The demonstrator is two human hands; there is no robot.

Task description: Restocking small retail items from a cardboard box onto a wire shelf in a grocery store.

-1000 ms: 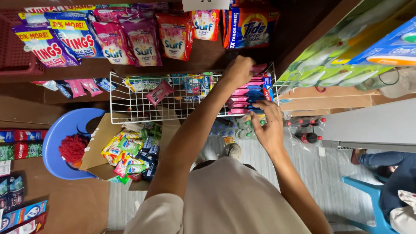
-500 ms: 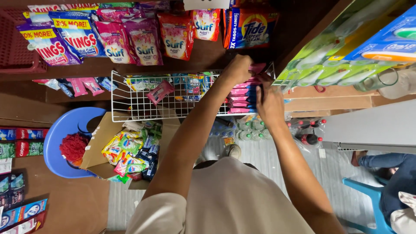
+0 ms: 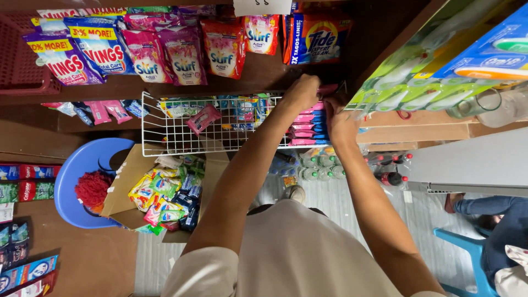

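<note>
A white wire basket (image 3: 165,129) hangs on a wooden wall in front of me. At its right end stands a tight row of pink and blue sachets (image 3: 306,122). My left hand (image 3: 301,91) is at the top of that row, closed around a pink sachet (image 3: 329,88). Just below and to the right, my right hand (image 3: 336,120) has its fingers curled into the same row, touching the left hand. A single pink sachet (image 3: 202,117) lies loose in the basket's middle.
Detergent pouches (image 3: 181,52) hang above the basket. Below sit a cardboard box of colourful sachets (image 3: 160,199), a blue plastic chair (image 3: 74,170) and wrapped bottles (image 3: 324,164). Another person's legs (image 3: 489,210) and a blue chair (image 3: 459,250) are at lower right.
My right hand has moved up from the lower end of the sachet row to meet the left hand at the top. The left hand has stayed in place.
</note>
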